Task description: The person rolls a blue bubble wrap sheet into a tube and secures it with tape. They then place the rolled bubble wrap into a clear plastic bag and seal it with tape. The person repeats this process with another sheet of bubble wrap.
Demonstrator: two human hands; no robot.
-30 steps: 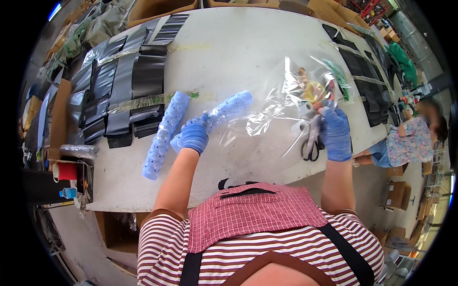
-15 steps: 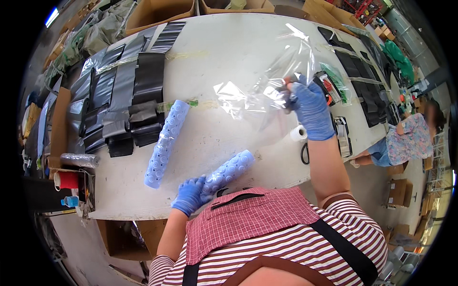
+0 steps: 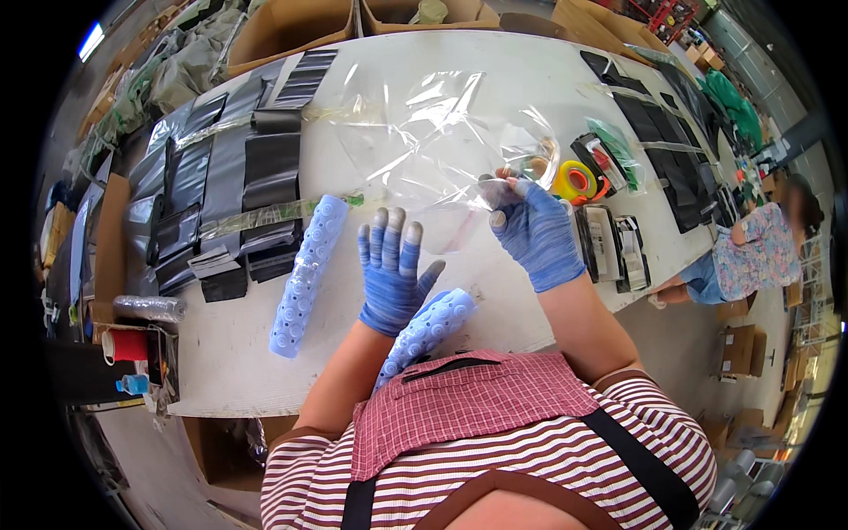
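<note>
A clear plastic bag (image 3: 424, 132) spreads over the middle of the white table. My right hand (image 3: 534, 231), in a blue glove with bare fingertips, pinches the bag's near right edge. My left hand (image 3: 393, 269), gloved in blue with pale fingertips, is open with its fingers spread, apart from the bag. Beside its wrist a rolled light-blue mat with circle patterns (image 3: 428, 331) lies against my apron, partly hidden by my left forearm. To the left of that hand, a second rolled mat (image 3: 307, 278) rests on the table.
Black plastic bags (image 3: 208, 177) lie in overlapping rows at left, with more black bags (image 3: 654, 132) at far right. A yellow tape roll (image 3: 576, 180) and tape dispensers (image 3: 601, 243) sit right of my right hand. Cardboard boxes (image 3: 291, 35) line the far edge. Another person (image 3: 751, 252) stands at right.
My left hand has let go of the near rolled mat and risen, fingers spread. My right hand has come down and nearer, while the bag has spread leftward across the table.
</note>
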